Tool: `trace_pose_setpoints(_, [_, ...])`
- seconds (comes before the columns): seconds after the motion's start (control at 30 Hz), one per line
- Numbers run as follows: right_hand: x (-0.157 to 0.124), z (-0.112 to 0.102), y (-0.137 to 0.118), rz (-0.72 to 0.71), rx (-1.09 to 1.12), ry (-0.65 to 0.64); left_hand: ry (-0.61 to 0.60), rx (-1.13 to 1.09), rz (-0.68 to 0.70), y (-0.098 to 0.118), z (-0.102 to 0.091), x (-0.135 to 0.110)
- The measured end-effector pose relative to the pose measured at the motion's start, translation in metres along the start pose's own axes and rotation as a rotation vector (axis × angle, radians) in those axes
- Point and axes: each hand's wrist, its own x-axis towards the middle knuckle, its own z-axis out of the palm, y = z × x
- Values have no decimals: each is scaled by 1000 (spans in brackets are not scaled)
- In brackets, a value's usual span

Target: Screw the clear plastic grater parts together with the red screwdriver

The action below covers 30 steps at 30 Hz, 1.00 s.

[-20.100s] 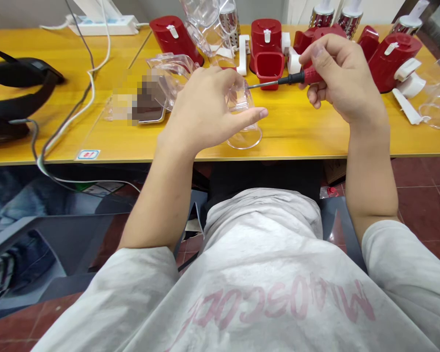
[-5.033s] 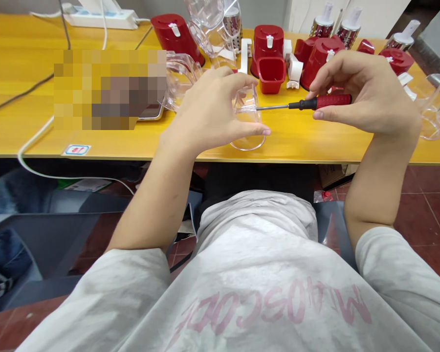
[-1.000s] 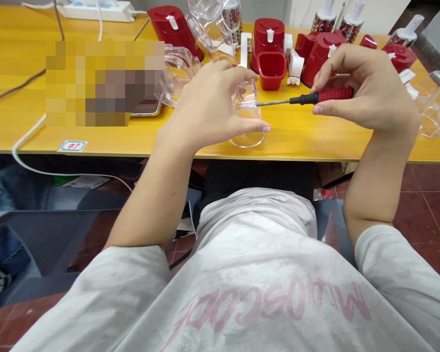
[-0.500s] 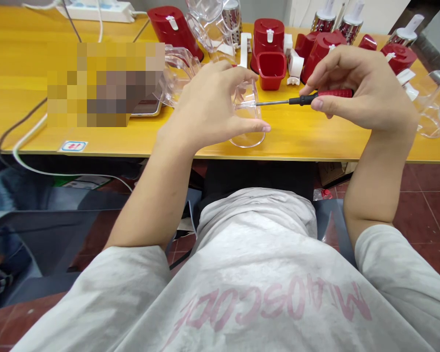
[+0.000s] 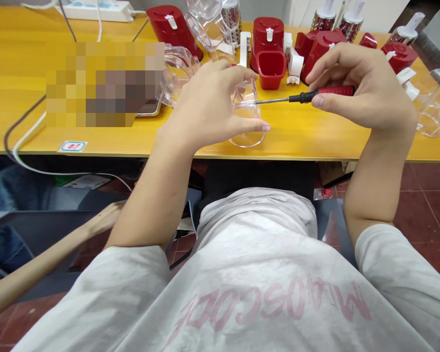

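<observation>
My left hand (image 5: 212, 105) is closed around a clear plastic container (image 5: 247, 134) that lies on its side near the table's front edge. Its open rim faces right, toward my other hand. My right hand (image 5: 355, 88) grips the red and black handle of a screwdriver (image 5: 302, 97), held nearly level. The metal shaft runs left into the container and meets a clear part near its middle. Where the tip ends is hard to make out through the plastic. My left fingers are partly hidden behind the container.
Behind my hands stand red plastic housings (image 5: 268, 36), a small red hopper (image 5: 271, 70), white parts (image 5: 295, 66) and metal drums (image 5: 352, 24). More clear containers (image 5: 434, 102) lie at the right. A power strip (image 5: 95, 11) and cables are at the left. Another person's arm (image 5: 58, 249) reaches in at lower left.
The other person's arm has come into view at lower left. My right hand and the screwdriver handle have shifted very slightly upward. My left hand holds the container in the same place.
</observation>
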Motion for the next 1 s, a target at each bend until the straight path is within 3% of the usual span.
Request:
trace_pose_setpoints(0.2, [-2,-3,1,-51,9,28,0,2,7,-2,0,0])
trace_pose_setpoints(0.5, [-4,-4,0,-99,9,8,-63,-4,-44,15,-10,-5])
trace_pose_setpoints(0.8, [-4,-5,2,-89,-12,10,42,-77,-20,5,0,0])
trace_pose_setpoints(1.0, [-3,-4,4,-101,7,45,-5,-65,-44,10,-5,-2])
